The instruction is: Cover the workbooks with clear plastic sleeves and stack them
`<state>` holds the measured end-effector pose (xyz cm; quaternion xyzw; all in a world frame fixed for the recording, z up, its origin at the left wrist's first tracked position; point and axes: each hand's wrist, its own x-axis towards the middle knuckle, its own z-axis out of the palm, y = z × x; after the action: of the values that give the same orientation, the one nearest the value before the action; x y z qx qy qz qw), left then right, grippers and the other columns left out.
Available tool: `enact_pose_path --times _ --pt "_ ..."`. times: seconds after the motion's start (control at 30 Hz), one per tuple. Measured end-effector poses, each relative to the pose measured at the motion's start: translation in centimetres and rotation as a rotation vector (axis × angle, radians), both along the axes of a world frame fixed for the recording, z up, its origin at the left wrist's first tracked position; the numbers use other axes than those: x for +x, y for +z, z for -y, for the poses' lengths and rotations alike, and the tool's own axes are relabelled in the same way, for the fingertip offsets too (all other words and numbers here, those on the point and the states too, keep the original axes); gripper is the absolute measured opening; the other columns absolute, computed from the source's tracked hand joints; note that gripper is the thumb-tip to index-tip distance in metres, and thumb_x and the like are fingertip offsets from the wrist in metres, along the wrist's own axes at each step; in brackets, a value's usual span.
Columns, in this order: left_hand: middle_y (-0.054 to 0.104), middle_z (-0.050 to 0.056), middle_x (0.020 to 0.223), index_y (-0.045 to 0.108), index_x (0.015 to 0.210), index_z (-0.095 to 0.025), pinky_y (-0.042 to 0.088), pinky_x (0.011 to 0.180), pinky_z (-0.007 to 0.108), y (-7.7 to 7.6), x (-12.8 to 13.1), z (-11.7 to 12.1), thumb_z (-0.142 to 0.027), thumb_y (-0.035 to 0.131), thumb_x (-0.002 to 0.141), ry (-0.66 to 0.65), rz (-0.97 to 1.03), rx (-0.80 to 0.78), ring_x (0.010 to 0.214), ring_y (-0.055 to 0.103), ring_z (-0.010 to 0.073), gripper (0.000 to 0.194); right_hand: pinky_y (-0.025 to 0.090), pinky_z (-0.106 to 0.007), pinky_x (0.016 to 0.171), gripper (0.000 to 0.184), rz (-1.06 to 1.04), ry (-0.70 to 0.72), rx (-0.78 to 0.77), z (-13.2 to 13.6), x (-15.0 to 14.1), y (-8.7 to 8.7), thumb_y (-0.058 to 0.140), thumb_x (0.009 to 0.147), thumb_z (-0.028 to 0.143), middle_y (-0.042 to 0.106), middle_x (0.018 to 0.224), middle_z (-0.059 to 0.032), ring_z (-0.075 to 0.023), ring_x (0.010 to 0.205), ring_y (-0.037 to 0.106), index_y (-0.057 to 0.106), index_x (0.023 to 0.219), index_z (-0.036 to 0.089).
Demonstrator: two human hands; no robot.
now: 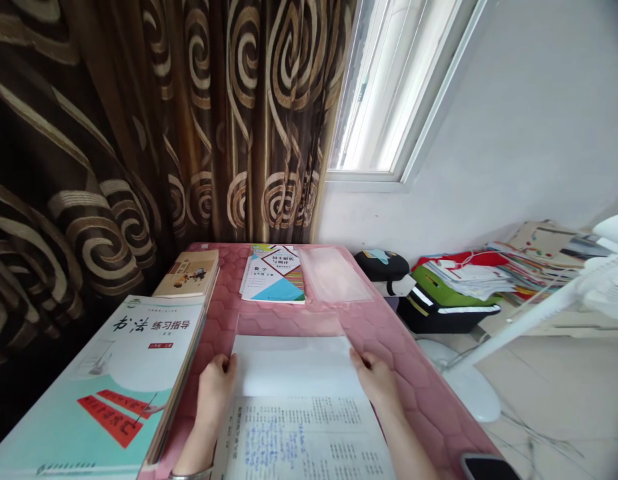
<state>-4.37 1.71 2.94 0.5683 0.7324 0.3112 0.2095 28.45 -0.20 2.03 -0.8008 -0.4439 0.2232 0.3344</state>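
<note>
A printed sheet [301, 437] with blue handwriting lies in front of me on the pink table [419, 393], its upper part inside a clear plastic sleeve [293, 343]. My left hand [215, 387] pinches the sleeve's left edge, fingers closed on it. On the right edge my right hand [376, 379] grips the same sleeve.
A stack of large workbooks [123, 373] fills the table's left side, with a smaller book [189, 273] behind it. Another booklet pile [275, 275] and a clear sleeve [335, 275] lie at the far end. A phone [489, 467] sits at the right corner. A fan base [469, 383] and piled papers [489, 273] occupy the floor to the right.
</note>
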Motion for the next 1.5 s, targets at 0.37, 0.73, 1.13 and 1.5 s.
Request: enact_pose_path --times 0.37,0.73,1.13,1.5 --pt "0.045 -0.003 0.051 0.044 0.055 -0.021 0.025 0.053 0.022 0.21 -0.08 -0.20 -0.032 0.046 0.085 0.005 -0.031 -0.069 0.051 0.035 0.0099 0.032 0.040 -0.028 0.058 0.040 0.091 0.005 -0.070 0.02 -0.40 0.26 0.038 0.082 0.056 0.071 0.071 -0.0072 -0.0240 0.071 0.065 0.055 0.064 0.024" --pt "0.047 -0.003 0.053 0.043 0.056 -0.021 0.027 0.054 0.023 -0.05 0.10 -0.10 -0.034 0.046 0.086 0.014 -0.020 -0.013 0.052 0.035 0.0101 0.033 0.039 -0.027 0.058 0.035 0.131 0.031 -0.091 0.38 -0.55 0.17 0.038 0.086 0.048 0.071 0.072 -0.0062 -0.0223 0.073 0.066 0.056 0.068 0.024" --pt "0.045 -0.003 0.051 0.044 0.056 -0.021 0.027 0.053 0.023 0.31 0.42 0.05 -0.034 0.045 0.086 0.022 -0.009 -0.018 0.051 0.035 0.0105 0.033 0.043 -0.028 0.064 0.041 0.064 0.000 -0.060 0.44 -0.11 -0.11 0.038 0.083 0.056 0.072 0.077 -0.0081 -0.0250 0.082 0.067 0.060 0.071 0.023" --pt "0.054 0.000 0.055 0.053 0.059 -0.019 0.030 0.053 0.022 0.37 0.18 0.09 -0.033 0.045 0.085 0.010 0.005 -0.062 0.053 0.043 0.0118 0.030 0.041 -0.026 0.057 0.039 0.118 0.003 -0.045 0.52 -0.61 0.20 0.039 0.086 0.050 0.072 0.071 -0.0066 -0.0228 0.073 0.067 0.060 0.068 0.023"
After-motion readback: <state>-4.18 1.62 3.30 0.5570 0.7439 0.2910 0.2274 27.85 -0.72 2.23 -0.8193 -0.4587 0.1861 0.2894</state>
